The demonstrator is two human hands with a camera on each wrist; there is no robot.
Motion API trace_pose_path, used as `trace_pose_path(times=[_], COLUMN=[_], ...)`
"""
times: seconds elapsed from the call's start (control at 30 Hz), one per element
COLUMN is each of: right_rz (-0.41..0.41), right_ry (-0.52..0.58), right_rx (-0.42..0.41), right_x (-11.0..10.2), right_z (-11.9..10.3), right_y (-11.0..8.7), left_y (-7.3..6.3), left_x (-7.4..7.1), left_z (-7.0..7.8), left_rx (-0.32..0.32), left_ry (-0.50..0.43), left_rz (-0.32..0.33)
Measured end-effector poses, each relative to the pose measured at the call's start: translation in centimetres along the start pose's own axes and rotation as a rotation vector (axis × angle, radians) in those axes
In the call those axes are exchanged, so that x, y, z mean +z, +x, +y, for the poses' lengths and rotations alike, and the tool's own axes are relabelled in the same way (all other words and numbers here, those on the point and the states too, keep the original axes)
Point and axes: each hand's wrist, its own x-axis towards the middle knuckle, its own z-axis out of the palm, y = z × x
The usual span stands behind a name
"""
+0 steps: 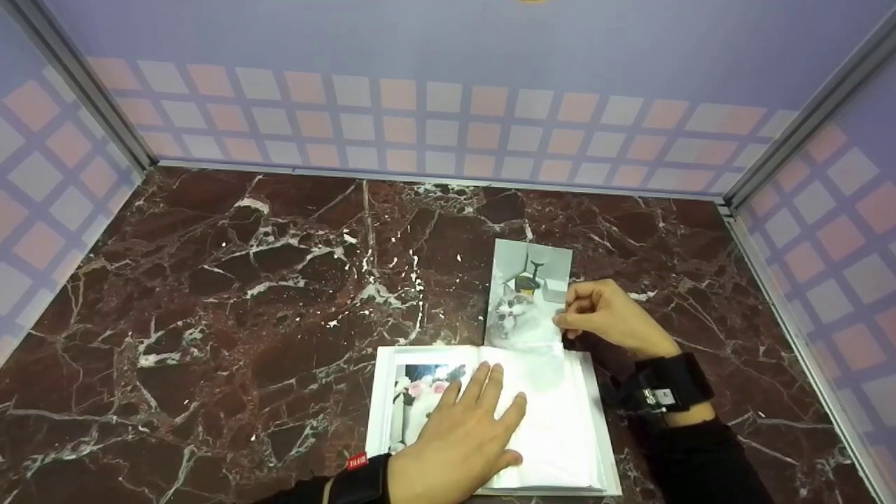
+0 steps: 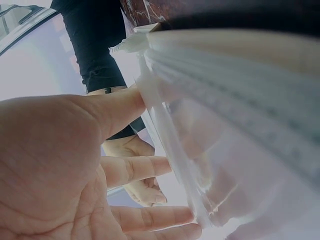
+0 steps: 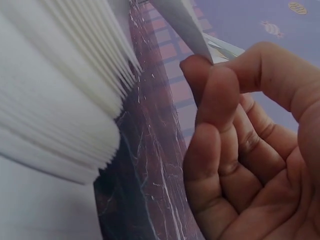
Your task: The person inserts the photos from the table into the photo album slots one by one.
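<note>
An open photo album [image 1: 560, 427] lies on the marble table. My left hand [image 1: 458, 434] rests across its middle, fingers spread, the fingertips touching a clear plastic sleeve [image 2: 220, 135] in the left wrist view. Between right thumb and forefinger, my right hand [image 1: 616, 318] pinches the right edge of a photo [image 1: 511, 280] showing a cat. Most of this photo stands out past the album's top edge, while its lower end overlaps the right page. The right wrist view shows the pinched edge of the photo [image 3: 185, 25] beside the thick stack of album pages [image 3: 100, 60].
Another picture [image 1: 420, 399], with pink flowers and something white, sits in the left page, partly covered by my left hand. The dark red marble table [image 1: 245, 315] is bounded by purple checkered panels [image 1: 448, 84] at the back and both sides.
</note>
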Motion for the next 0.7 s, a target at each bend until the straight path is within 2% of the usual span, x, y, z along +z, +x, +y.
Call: trace_pose_path(times=[0.23, 0.47, 0.7], right_rz=[0.015, 0.027, 0.014], right_ry=[-0.013, -0.029, -0.025], right_rx=[-0.005, 0.0, 0.004], right_x=[0.0, 0.05, -0.01], right_z=[-0.33, -0.69, -0.63], right_y=[-0.11, -0.21, -0.24], left_y=[-0.03, -0.17, -0.18], left_x=[-0.01, 0.05, 0.0], left_z=[0.05, -0.07, -0.1], left_rx=[-0.005, 0.015, 0.021], left_ry=[0.017, 0.032, 0.018], left_rz=[0.002, 0.037, 0.042])
